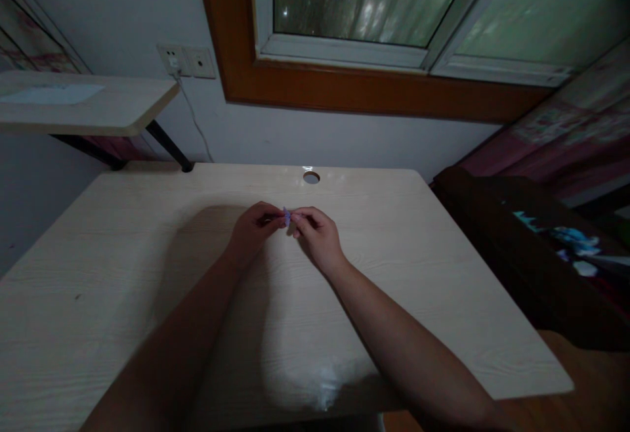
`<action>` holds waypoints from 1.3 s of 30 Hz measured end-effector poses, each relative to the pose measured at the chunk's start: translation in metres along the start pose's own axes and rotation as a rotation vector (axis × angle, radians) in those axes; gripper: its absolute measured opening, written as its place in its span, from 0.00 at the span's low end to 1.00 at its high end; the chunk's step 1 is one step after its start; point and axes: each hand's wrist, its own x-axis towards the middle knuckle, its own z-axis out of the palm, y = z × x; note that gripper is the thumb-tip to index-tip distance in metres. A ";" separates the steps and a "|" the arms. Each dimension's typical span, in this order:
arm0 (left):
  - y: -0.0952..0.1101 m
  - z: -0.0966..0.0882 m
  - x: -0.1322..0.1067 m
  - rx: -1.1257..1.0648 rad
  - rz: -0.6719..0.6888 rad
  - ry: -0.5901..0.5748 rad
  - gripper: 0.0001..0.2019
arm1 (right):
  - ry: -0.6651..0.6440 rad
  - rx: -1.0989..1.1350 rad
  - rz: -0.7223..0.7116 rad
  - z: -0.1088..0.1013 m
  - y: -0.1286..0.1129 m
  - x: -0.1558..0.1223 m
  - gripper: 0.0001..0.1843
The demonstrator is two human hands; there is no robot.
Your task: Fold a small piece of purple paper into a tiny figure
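Note:
Over the middle of a pale wooden desk my two hands meet fingertip to fingertip. Between them is a tiny bluish-purple object, too small to name. My left hand pinches it from the left with curled fingers. My right hand pinches it from the right, fingers pressed together. Both forearms reach in from the bottom edge and the hands hover just above or on the desk surface.
A round cable hole is at the desk's far edge. A raised shelf stands at the back left, wall sockets with a cord behind it. A window is above. Dark furniture with small coloured items lies right.

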 end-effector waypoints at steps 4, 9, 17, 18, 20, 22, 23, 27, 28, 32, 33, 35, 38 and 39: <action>-0.003 -0.001 0.000 0.059 0.029 0.001 0.11 | 0.005 0.007 -0.002 0.000 0.001 0.000 0.14; -0.004 -0.002 0.001 0.134 0.067 -0.012 0.10 | 0.017 -0.038 -0.047 0.000 0.000 -0.001 0.12; -0.005 0.000 0.000 0.217 0.164 -0.014 0.06 | 0.025 -0.263 -0.257 -0.006 -0.003 0.000 0.05; -0.004 0.000 0.000 0.240 0.176 -0.011 0.05 | 0.022 -0.283 -0.277 -0.006 -0.003 0.001 0.05; -0.003 0.001 0.000 0.298 0.209 -0.004 0.04 | 0.011 -0.308 -0.302 -0.007 -0.003 0.000 0.05; -0.003 0.000 0.000 0.349 0.244 -0.005 0.04 | 0.006 -0.325 -0.316 -0.006 -0.003 0.000 0.05; -0.003 0.000 0.000 0.368 0.258 -0.008 0.04 | 0.005 -0.332 -0.321 -0.006 -0.002 0.000 0.05; -0.003 -0.002 0.000 0.433 0.292 -0.022 0.04 | -0.006 -0.364 -0.323 -0.007 -0.001 0.000 0.05; -0.003 -0.002 0.000 0.446 0.299 -0.020 0.04 | -0.010 -0.372 -0.321 -0.007 -0.001 0.001 0.05; -0.004 -0.001 0.000 0.441 0.312 -0.014 0.05 | -0.019 -0.380 -0.316 -0.008 -0.002 0.001 0.06; -0.004 -0.001 -0.001 0.433 0.312 -0.014 0.05 | -0.020 -0.378 -0.316 -0.008 -0.002 0.001 0.06; -0.005 0.001 -0.001 0.432 0.320 -0.011 0.06 | -0.022 -0.379 -0.313 -0.009 -0.003 0.001 0.06; -0.006 0.002 -0.001 0.458 0.340 -0.013 0.06 | -0.024 -0.384 -0.297 -0.009 -0.003 0.002 0.06; -0.006 0.002 -0.001 0.466 0.344 -0.015 0.06 | -0.023 -0.384 -0.290 -0.009 -0.003 0.002 0.06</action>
